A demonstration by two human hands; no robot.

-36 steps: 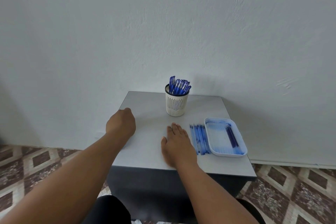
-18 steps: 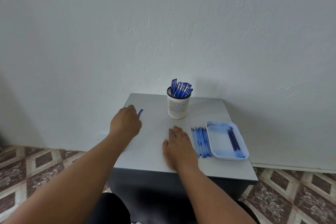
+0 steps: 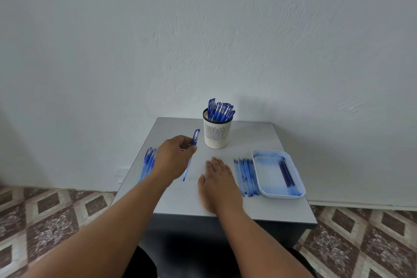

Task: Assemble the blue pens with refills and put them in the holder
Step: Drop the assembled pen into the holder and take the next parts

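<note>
My left hand [image 3: 174, 158] grips a blue capped pen [image 3: 195, 138], held tilted above the grey table [image 3: 270, 133], left of the holder. The white slotted holder [image 3: 217, 132] stands at the back middle with several blue pens [image 3: 221, 110] upright in it. A small pile of blue pens [image 3: 148, 160] lies at the table's left edge, partly hidden by my left wrist. My right hand [image 3: 217, 184] rests flat on the table, fingers together, holding nothing. A row of clear-blue refills [image 3: 246, 176] lies just right of it.
A white tray [image 3: 266, 172] stained blue holds a few dark refills [image 3: 286, 172] at the right. The table is small, with a white wall close behind and patterned floor tiles on both sides. My dark-clothed knees show below the front edge.
My left hand lifted a pen off the left pile and carried it right, toward the holder. The pile became visible. My right hand stayed flat on the table.
</note>
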